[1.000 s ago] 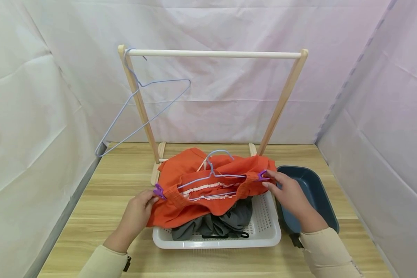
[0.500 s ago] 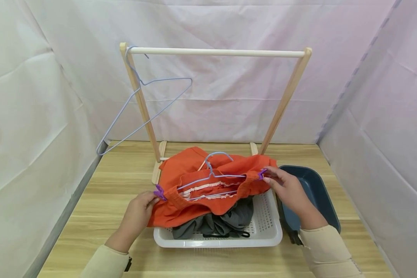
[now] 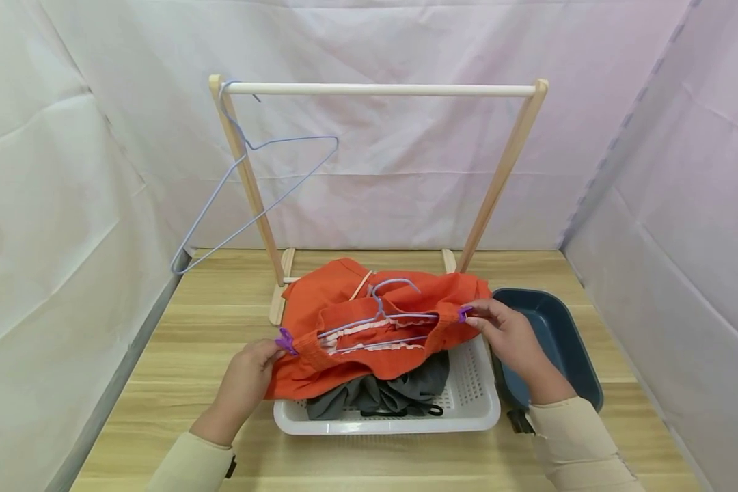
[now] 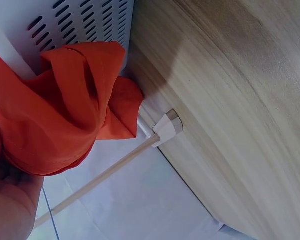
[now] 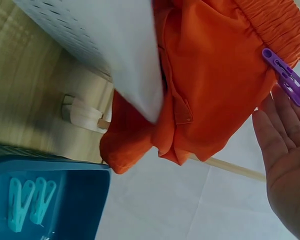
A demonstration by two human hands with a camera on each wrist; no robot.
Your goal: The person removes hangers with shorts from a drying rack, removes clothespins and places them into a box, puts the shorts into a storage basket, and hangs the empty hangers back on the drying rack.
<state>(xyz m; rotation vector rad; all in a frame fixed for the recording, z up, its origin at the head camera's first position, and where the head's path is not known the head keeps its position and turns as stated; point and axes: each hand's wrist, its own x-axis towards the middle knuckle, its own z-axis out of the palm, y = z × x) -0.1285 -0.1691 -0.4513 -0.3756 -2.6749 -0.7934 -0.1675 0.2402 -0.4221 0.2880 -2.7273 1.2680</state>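
Orange shorts (image 3: 326, 287) with an elastic waistband lie over a white perforated basket (image 3: 387, 427). A blue wire hanger (image 3: 378, 301) sits inside the waistband, its hook pointing up. At the waistband's left end, beside a purple clothespin (image 3: 285, 340), my left hand (image 3: 246, 376) pinches the orange fabric. My right hand (image 3: 513, 342) holds the second purple clothespin (image 5: 285, 75) between thumb and fingers, and that clothespin bites the waistband's right end. Dark grey cloth (image 3: 375, 393) with a black loop lies in the basket below the shorts. The left fingertips are partly hidden.
Behind the basket stands a wooden rack with a white rail (image 3: 375, 89). Another blue wire hanger (image 3: 258, 219) hangs at its left end. To the right, a dark blue tray (image 3: 553, 328) holds turquoise clothespins (image 5: 20, 202). White sheets enclose the wooden table (image 3: 209, 328).
The hanger in the waistband has shifted slightly right and its hook sits a little lower. The left clothespin has edged right. Both hands keep nearly the same places.
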